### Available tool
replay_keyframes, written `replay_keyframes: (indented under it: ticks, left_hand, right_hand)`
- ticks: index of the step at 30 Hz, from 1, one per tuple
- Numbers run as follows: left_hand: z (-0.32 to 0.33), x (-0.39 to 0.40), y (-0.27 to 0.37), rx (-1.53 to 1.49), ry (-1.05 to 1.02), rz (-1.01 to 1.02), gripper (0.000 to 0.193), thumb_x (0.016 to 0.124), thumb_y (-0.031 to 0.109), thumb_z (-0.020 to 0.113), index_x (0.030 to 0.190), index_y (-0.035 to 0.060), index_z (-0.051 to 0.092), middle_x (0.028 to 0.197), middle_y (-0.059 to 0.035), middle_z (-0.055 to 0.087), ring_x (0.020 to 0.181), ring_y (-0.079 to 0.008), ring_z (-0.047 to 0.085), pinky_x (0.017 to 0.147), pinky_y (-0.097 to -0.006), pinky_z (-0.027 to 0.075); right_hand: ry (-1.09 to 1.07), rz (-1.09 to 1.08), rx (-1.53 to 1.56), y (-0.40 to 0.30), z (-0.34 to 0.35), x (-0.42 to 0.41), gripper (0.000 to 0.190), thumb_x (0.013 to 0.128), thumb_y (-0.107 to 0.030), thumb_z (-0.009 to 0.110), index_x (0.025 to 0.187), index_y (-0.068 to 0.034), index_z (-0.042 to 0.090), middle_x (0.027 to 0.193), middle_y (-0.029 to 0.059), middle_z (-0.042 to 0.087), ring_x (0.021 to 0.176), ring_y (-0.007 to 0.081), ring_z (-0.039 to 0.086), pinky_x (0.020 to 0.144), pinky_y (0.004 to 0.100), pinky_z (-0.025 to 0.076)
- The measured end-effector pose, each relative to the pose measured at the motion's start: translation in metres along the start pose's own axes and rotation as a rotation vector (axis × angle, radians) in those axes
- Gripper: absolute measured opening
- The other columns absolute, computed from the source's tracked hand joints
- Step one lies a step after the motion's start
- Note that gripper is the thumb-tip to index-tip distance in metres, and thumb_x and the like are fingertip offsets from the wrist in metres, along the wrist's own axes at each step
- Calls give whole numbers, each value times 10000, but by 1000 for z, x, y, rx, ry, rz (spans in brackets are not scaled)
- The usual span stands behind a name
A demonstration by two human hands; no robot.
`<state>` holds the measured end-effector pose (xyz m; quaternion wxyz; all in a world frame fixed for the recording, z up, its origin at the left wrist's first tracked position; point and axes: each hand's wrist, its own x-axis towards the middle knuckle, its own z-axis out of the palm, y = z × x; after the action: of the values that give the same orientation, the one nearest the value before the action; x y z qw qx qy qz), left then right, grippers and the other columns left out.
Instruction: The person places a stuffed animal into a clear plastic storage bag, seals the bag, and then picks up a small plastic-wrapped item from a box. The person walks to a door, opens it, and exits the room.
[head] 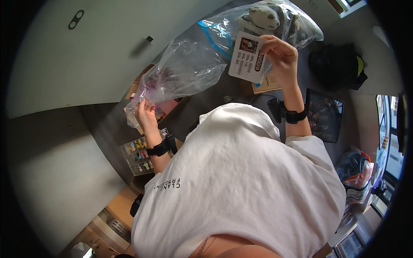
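Observation:
My left hand [147,116] pinches the edge of a crumpled clear plastic bag [190,72], which spreads up and to the right from the fingertips. Between thumb and fingers, my right hand [282,54] grips a white rounded card [246,61] by its upper right edge. The card bears a small picture and writing. Behind it lies a larger clear bag with a blue edge [214,40], holding a white and dark plush toy [264,17]. Both wrists wear black straps with a dark device.
A clear case of small figures [138,154] lies below my left hand. Near the card is a cardboard box [267,84]. At the right are a black bag [335,66], a dark framed board [324,116] and several filled bags [356,174] by the windows. A pale panel [80,58] spans the upper left.

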<state>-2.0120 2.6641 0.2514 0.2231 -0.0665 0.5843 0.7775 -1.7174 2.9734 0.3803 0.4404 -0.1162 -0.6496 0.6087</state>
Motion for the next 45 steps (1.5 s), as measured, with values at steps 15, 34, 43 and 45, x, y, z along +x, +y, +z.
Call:
replay_keyframes:
  ticks: [15, 34, 43, 45]
  left_hand:
    - [-24, 6, -11, -37, -12, -142, 96, 903, 139, 605, 924, 47, 586, 913, -58, 604, 808, -174, 558, 707, -305, 460]
    - [-20, 3, -14, -28, -37, -169, 89, 895, 140, 594, 924, 59, 613, 936, -58, 645, 825, -181, 593, 719, -310, 466]
    - [-16, -13, -5, -99, -8, -157, 96, 902, 123, 583, 939, 40, 613, 933, -64, 645, 857, -186, 602, 758, -327, 469]
    - [-15, -28, 2, -136, -2, -133, 95, 904, 117, 580, 938, 34, 610, 929, -63, 640, 870, -184, 600, 777, -336, 471]
  right_hand:
    - [-502, 285, 549, 11, -11, 34, 179, 763, -33, 458, 613, -83, 543, 780, 96, 589, 706, 140, 487, 644, 244, 380]
    - [-466, 225, 642, 31, -23, 25, 222, 850, -79, 480, 638, -110, 540, 782, 80, 570, 652, 109, 480, 545, 215, 404]
    - [-400, 309, 770, 52, -21, 25, 244, 905, -82, 472, 667, -118, 513, 800, 69, 531, 653, 92, 492, 508, 187, 435]
    - [-370, 364, 796, 59, -16, 25, 237, 907, -76, 472, 676, -113, 512, 801, 70, 530, 652, 88, 496, 514, 189, 443]
